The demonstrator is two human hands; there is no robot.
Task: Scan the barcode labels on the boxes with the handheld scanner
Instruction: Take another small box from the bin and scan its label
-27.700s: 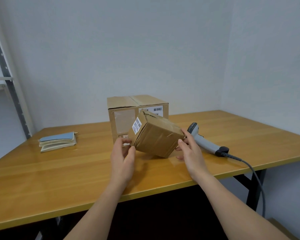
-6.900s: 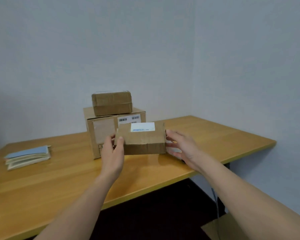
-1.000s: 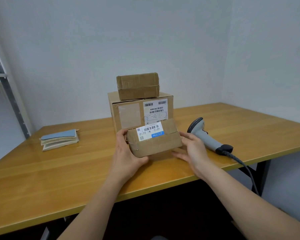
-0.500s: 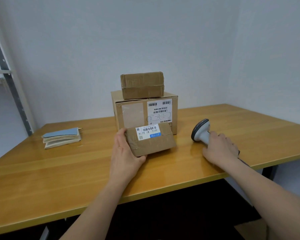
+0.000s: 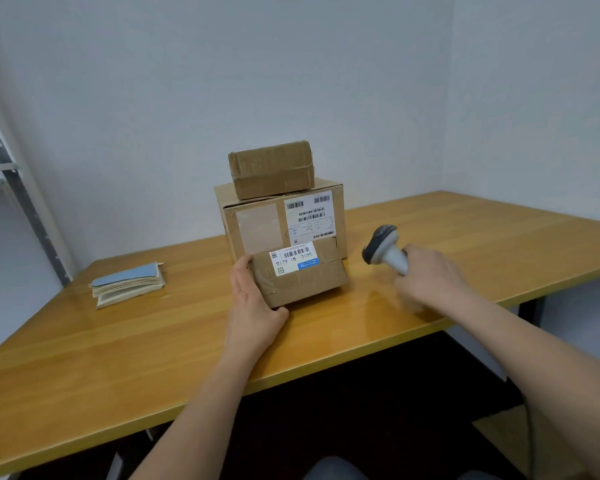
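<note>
My left hand (image 5: 252,303) grips the left end of a small brown box (image 5: 302,273) tilted on the wooden table (image 5: 118,344). Its white and blue barcode label (image 5: 293,258) faces up towards me. My right hand (image 5: 430,277) is closed around the handle of the grey handheld scanner (image 5: 383,249), lifted off the table, head pointing left towards the box. Behind stands a large cardboard box (image 5: 281,220) with a barcode label (image 5: 310,216) on its front. Another small taped box (image 5: 271,168) lies on top of it.
A stack of booklets with a blue cover (image 5: 127,284) lies at the left of the table. A metal shelf upright (image 5: 18,192) stands at the far left. The table sits in a corner between two white walls. The scanner cable (image 5: 529,441) hangs down at the right.
My right hand let go of the small box, reached right, closed on the scanner and lifted it off the table. My left hand keeps holding the box.
</note>
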